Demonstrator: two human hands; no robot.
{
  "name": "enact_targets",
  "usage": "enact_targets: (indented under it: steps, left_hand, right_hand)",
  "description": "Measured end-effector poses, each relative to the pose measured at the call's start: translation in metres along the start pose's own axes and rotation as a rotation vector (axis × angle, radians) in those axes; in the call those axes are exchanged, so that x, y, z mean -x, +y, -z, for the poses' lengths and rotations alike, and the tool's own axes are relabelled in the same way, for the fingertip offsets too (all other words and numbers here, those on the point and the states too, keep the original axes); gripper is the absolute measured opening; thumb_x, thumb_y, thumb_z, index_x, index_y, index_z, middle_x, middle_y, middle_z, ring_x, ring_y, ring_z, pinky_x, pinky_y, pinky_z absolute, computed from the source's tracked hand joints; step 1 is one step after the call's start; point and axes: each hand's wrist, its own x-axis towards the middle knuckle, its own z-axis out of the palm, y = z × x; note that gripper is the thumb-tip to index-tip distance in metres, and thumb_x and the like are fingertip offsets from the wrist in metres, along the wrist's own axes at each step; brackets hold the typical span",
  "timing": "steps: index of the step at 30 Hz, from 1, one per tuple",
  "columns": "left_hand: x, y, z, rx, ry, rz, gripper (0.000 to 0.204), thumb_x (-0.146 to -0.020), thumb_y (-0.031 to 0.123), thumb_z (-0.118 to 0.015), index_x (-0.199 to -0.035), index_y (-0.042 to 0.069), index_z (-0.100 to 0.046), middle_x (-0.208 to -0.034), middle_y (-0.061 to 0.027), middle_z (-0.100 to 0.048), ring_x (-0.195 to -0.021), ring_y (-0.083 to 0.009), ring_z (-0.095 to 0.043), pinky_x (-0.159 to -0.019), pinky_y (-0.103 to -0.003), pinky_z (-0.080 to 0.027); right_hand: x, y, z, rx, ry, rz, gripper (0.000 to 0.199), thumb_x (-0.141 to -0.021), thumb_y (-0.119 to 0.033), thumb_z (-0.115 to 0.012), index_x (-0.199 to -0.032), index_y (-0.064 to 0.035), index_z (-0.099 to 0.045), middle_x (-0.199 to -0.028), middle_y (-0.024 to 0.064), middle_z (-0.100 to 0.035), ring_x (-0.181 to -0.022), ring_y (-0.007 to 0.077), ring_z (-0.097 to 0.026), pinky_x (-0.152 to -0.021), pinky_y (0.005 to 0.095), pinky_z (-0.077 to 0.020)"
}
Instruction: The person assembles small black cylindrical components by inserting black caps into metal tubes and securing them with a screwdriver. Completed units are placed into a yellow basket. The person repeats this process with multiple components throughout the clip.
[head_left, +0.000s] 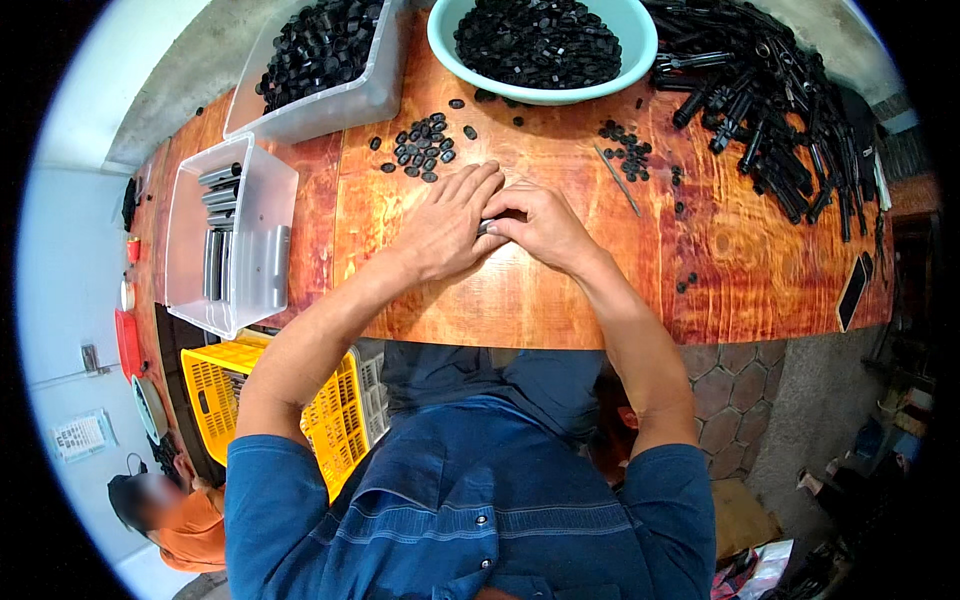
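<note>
You worked on a glossy, varnished wooden table (560, 300) with strong grain. The small round parts (422, 147) looked like matt black plastic; the bowl (640, 45) was smooth turquoise plastic, the bin (270, 215) translucent plastic, the crate (215, 390) yellow perforated plastic. Your shirt (470, 510) was blue denim cloth.

Both hands meet mid-table (560, 300): left hand (450, 225) flat, fingers spread; right hand (535, 225) beside it, touching. A small dark part (486, 227) is pinched between them, mostly hidden. Loose black caps (422, 147) lie just beyond. Teal bowl (640, 45) of caps farther back; clear bin (260, 250) at left; black tubes (780, 110) heaped at right.
</note>
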Motion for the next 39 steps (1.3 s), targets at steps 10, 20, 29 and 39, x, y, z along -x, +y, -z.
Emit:
enact_targets:
  steps: [10,20,29,39]
  left_hand:
    - [0.003,0.004,-0.004,0.005,0.007,0.034,0.078,-0.091,0.04,-0.064,-0.151,0.0,-0.035,-0.155,-0.02,-0.038,-0.145,-0.0378,-0.034,-0.121,-0.048,-0.026]
    - [0.007,0.008,-0.004,-0.021,0.136,0.02,0.077,-0.088,0.044,-0.067,-0.146,0.002,-0.04,-0.147,-0.019,-0.046,-0.14,-0.0353,-0.041,-0.116,-0.05,-0.03]
    - [0.064,0.012,-0.007,0.499,0.504,0.316,0.032,-0.097,0.033,-0.064,-0.108,0.003,-0.064,-0.095,-0.0147,-0.069,-0.084,-0.028,-0.068,-0.072,-0.041,-0.055]
    - [0.191,0.001,0.026,1.943,0.713,0.75,0.04,-0.104,0.029,-0.056,-0.133,0.002,-0.05,-0.097,-0.0083,-0.065,-0.076,-0.0177,-0.068,-0.066,-0.031,-0.059]
  right_hand:
    - [0.003,-0.002,-0.001,0.018,-0.012,-0.024,0.021,-0.076,-0.006,-0.075,-0.096,-0.002,-0.07,-0.095,0.0158,-0.071,-0.088,0.031,-0.07,-0.079,0.038,-0.0548]
    - [0.004,-0.011,0.0,-0.131,-0.035,-0.104,0.017,-0.081,0.004,-0.07,-0.097,0.0021,-0.066,-0.093,0.0069,-0.068,-0.089,0.0148,-0.066,-0.081,0.0295,-0.0544]
    - [0.002,-0.024,-0.008,-0.265,0.034,-0.271,0.021,-0.087,0.0,-0.07,-0.108,0.0022,-0.067,-0.1,0.0079,-0.069,-0.088,0.0133,-0.065,-0.076,0.0289,-0.0595]
    - [0.003,-0.001,-0.003,-0.085,0.112,-0.111,0.011,-0.09,-0.003,-0.07,-0.1,0.0019,-0.071,-0.097,0.0074,-0.071,-0.091,0.0156,-0.067,-0.084,0.0285,-0.0536]
